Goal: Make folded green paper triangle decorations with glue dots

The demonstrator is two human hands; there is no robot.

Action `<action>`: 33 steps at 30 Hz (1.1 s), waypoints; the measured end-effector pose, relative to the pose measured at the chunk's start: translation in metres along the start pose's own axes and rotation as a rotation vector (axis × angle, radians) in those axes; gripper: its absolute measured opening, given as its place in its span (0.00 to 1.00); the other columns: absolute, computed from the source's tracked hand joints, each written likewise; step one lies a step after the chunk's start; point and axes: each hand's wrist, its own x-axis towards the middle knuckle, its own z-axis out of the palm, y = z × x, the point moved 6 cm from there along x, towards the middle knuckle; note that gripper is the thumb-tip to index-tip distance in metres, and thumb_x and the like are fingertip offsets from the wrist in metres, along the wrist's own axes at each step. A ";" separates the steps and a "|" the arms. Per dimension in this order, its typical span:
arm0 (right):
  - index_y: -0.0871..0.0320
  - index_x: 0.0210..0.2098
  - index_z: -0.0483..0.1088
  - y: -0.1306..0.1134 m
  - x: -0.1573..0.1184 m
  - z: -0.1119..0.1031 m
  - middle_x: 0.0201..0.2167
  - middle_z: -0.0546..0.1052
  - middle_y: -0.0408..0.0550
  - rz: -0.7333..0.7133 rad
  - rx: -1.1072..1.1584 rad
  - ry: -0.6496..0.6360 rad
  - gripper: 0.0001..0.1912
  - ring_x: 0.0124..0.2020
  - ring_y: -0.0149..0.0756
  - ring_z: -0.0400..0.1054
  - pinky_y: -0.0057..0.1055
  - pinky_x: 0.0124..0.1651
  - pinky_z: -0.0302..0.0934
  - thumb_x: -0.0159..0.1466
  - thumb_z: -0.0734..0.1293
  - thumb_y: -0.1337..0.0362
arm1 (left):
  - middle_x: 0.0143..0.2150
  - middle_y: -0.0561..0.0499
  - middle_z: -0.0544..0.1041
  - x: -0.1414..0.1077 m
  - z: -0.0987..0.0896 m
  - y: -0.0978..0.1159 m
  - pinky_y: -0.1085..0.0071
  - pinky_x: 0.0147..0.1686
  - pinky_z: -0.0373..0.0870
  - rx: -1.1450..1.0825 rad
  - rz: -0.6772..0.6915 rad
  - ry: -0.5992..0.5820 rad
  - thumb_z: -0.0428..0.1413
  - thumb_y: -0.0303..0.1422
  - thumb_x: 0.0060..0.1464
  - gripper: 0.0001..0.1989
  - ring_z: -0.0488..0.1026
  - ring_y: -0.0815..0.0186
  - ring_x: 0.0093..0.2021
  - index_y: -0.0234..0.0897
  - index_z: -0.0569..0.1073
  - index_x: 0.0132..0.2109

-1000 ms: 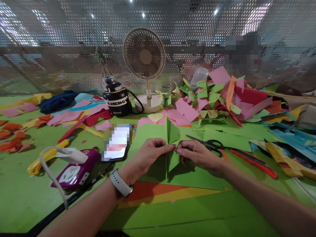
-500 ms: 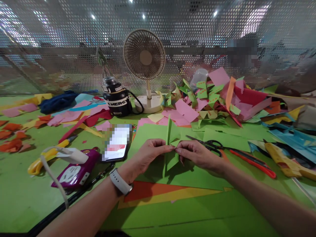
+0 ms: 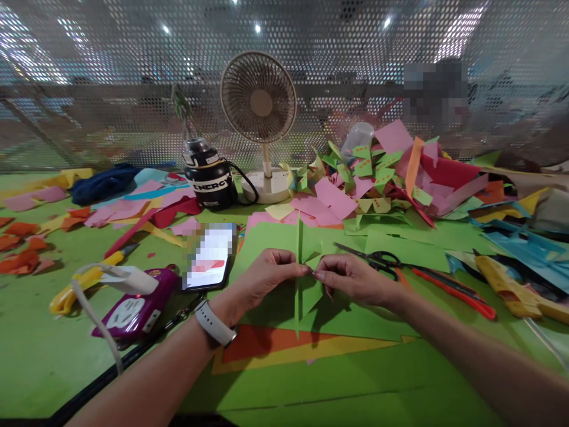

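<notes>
Between my hands stands a folded green paper piece (image 3: 310, 299), its narrow edge towards me and small flaps sticking out on the right. My left hand (image 3: 278, 270) pinches it, with thumb and fingertips closed on the paper. From the right, my right hand (image 3: 344, 274) is closed too, its fingertips pinching a flap close to the left thumb. The exact contact between the fingertips is too small to make out. Green sheets (image 3: 262, 240) lie beneath both hands. Black scissors (image 3: 377, 259) rest just behind my right hand, partly covered by it.
A phone (image 3: 211, 261) and a purple power socket (image 3: 137, 305) lie left. Behind stand a black bottle (image 3: 211, 184) and a fan (image 3: 262, 104). Paper scraps (image 3: 333, 198) pile up at the back right. A red-handled cutter (image 3: 457, 292) and a yellow glue gun (image 3: 502, 284) lie right.
The folded green paper has shifted slightly left and its near edge now reaches lower, over the orange strip. Both hands keep their pinch in nearly the same place.
</notes>
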 end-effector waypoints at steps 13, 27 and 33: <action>0.60 0.27 0.68 0.000 -0.002 0.003 0.20 0.69 0.40 0.011 0.149 -0.027 0.13 0.23 0.26 0.61 0.25 0.27 0.54 0.62 0.65 0.56 | 0.17 0.57 0.64 -0.001 -0.001 0.002 0.72 0.22 0.49 -0.026 -0.070 0.012 0.64 0.35 0.32 0.13 0.57 0.73 0.20 0.37 0.66 0.17; 0.61 0.28 0.70 0.003 0.000 0.000 0.18 0.71 0.42 0.019 0.350 -0.091 0.09 0.19 0.26 0.59 0.25 0.23 0.48 0.55 0.64 0.61 | 0.15 0.60 0.58 -0.003 0.001 -0.001 0.72 0.21 0.45 -0.049 -0.077 0.046 0.64 0.36 0.30 0.17 0.52 0.74 0.19 0.38 0.61 0.16; 0.60 0.24 0.68 0.002 0.001 0.000 0.18 0.67 0.38 0.044 0.262 0.002 0.13 0.21 0.26 0.57 0.25 0.25 0.49 0.57 0.68 0.56 | 0.16 0.58 0.62 -0.003 0.003 -0.005 0.72 0.21 0.49 0.017 -0.098 0.023 0.64 0.38 0.33 0.16 0.57 0.72 0.19 0.37 0.64 0.17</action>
